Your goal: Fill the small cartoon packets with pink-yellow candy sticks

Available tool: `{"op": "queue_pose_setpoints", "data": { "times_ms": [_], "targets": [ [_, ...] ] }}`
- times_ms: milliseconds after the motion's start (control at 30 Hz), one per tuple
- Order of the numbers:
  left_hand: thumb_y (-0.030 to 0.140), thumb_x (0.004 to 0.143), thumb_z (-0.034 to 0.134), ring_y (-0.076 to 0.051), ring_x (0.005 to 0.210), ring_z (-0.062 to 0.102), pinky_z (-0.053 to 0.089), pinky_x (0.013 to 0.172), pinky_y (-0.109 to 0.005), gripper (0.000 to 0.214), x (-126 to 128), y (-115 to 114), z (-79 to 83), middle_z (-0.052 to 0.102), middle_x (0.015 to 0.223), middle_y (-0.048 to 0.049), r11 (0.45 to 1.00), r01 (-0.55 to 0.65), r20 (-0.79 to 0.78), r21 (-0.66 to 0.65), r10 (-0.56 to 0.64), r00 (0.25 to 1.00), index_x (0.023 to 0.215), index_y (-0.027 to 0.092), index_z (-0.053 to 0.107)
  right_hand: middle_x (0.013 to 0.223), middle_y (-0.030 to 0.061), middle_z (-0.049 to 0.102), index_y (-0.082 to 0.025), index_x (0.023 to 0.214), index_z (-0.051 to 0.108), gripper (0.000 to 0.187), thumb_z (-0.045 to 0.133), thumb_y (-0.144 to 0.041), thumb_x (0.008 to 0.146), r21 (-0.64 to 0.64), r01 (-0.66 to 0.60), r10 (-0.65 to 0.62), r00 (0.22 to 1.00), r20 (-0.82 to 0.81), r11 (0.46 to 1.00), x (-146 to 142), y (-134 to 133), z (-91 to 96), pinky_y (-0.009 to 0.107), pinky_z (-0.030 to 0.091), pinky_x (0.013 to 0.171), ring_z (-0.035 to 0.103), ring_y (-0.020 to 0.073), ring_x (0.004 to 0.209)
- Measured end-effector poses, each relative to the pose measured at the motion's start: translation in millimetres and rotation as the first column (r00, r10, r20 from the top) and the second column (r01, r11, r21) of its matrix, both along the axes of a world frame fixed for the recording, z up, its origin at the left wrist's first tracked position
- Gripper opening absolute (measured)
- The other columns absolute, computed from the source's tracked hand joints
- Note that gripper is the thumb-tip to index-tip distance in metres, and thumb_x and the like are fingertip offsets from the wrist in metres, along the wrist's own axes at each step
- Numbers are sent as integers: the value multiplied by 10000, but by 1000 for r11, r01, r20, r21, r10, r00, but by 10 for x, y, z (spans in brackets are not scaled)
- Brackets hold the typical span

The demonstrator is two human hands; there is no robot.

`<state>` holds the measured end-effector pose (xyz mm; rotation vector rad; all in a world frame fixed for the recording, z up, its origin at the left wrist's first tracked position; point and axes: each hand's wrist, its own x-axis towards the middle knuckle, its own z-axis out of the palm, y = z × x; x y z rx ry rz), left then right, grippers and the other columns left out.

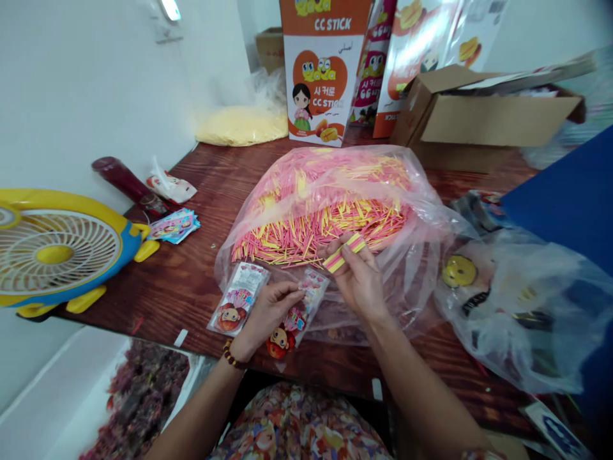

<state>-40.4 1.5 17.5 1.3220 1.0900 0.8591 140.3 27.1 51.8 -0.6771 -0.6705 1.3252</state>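
The orange-and-white carton [320,70] reads "CC STICK" twice.

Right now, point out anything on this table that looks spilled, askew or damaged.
Nothing looks spilled or damaged. The pink and yellow sticks stay inside their clear bag. The right hand pinches a few sticks; the left hand holds a printed packet. A second packet lies flat beside it.

Two bare hands: left hand [268,313], right hand [359,281]. One small bundle of pink and yellow sticks [343,251] in the right hand. Two small clear printed cartoon sachets: one held [299,313], one on the table [238,299]. One big clear plastic bag of pink and yellow sticks [330,204], too many to count. One yellow and blue desk fan [57,252]. One open brown cardboard box [479,115]. One orange and white CC STICK carton [322,70].
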Motion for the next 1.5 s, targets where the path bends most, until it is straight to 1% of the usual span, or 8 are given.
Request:
{"op": "queue_pose_setpoints", "data": {
  "times_ms": [100,367,567,733,1000,1167,1333,1500],
  "targets": [
    [404,828,692,-121,619,585,456,603,-217,248,0,-13,3,681,688,-1,999,-8,55,-31,9,998,792,161,726,794,-26,656,-258,922,613,108,657,-302,834,39,-22,22,1000,1,999,-189,-67,87,362,537,880,695,179,850],
    [424,834,694,-133,671,583,468,662,-240,272,-38,-20,-36,689,745,-13,999,-45,94,-4,46,995,827,155,730,774,-18,673,-246,972,610,109,577,-275,872,-9,-58,59,988,142,998,-315,-172,-104,363,519,878,694,194,870],
    [369,819,709,-130,688,573,461,676,-238,212,-1,35,17,683,753,-7,997,-63,106,40,58,993,807,158,723,1067,31,726,-234,987,692,170,561,-232,879,-24,-130,127,882,453,991,-275,-212,-96,338,470,972,642,193,1052],
    [361,784,746,-129,693,569,466,680,-242,210,29,119,29,686,773,-15,996,-90,220,14,85,972,786,152,727,1102,32,720,-253,1039,713,208,589,-351,905,2,-275,232,813,534,961,-191,-149,-49,348,463,997,633,199,1067],
    [363,779,765,-128,717,588,478,700,-246,202,107,152,-28,697,810,-13,995,-95,358,-11,92,929,842,171,752,1069,32,733,-283,1065,728,246,595,-426,915,-16,-164,147,830,538,986,-46,-66,15,363,500,948,649,208,1039],
    [366,773,768,-109,689,562,460,686,-229,208,134,171,-5,685,792,1,990,-138,397,-6,129,909,854,174,753,904,5,744,-272,930,765,157,681,-374,844,-5,-39,35,828,559,999,-77,-74,66,301,519,785,655,167,824],
    [337,762,774,-112,703,559,457,708,-235,187,100,199,102,678,786,5,985,-170,380,40,142,914,836,168,745,791,-5,707,-240,848,750,117,705,-341,809,29,-103,60,760,648,994,-43,-28,230,278,489,703,614,155,742],
    [362,765,764,-137,746,585,469,735,-253,219,69,208,157,702,825,-17,980,-180,337,84,142,931,862,166,756,775,-3,667,-214,835,694,118,656,-323,855,47,-245,114,604,789,968,-18,44,400,269,469,691,587,147,728]
  ]
}}
